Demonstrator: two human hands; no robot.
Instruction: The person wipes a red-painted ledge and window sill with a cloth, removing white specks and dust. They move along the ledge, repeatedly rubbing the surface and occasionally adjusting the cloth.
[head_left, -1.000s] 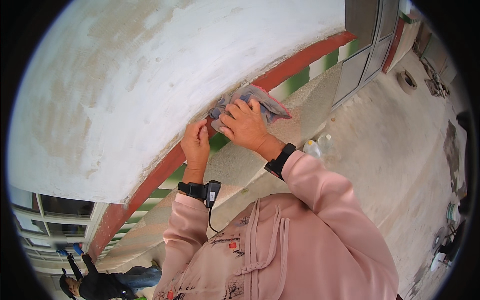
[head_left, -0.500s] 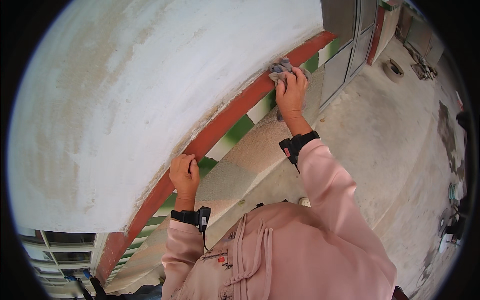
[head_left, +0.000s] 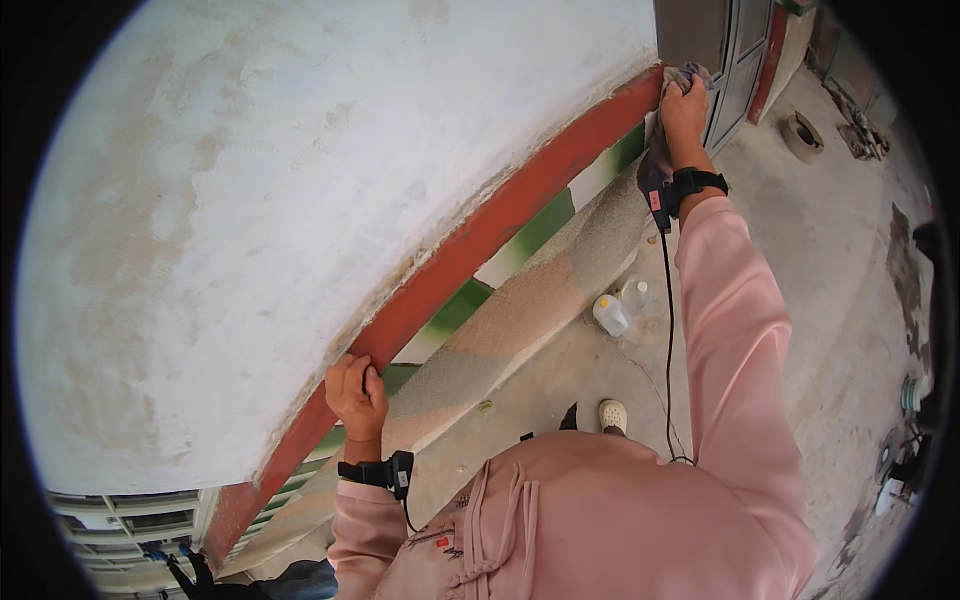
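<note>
**Grey cloth (head_left: pixel 684 74) held in the right hand (head_left: pixel 685 118) at the far end of a red ledge (head_left: pixel 480 235)**

Below and to the left of the left hand (head_left: pixel 356 400), a co-worker's blue-gloved hands (head_left: pixel 185 549) show beside a barred window (head_left: pixel 150 508). White plaster wall (head_left: pixel 270 260) rises above the left hand.

Left hand: fingers curled closed, resting on the ledge; no object visible in it. The ledge runs up and rightward from it to the right hand, with a green and white painted band (head_left: pixel 545 232) along its lower side.

Between the hands and lower down, a pale jug (head_left: pixel 611 315) and a clear bottle (head_left: pixel 635 292) stand on the concrete floor (head_left: pixel 560 370), well apart from both.

Right hand: gripping the bunched cloth at the ledge's end. Loose fabric appears to hang left of the wrist. Just right of this hand stands a grey door (head_left: pixel 738 95).

Handling assessment: light, soft and limp; unlikely to break or slip. Dampness cannot be determined. Best hold is the gathered middle, under flat fingers, with the loose tail tucked into the palm; left trailing, it could snag on the rough plaster edge.
</note>
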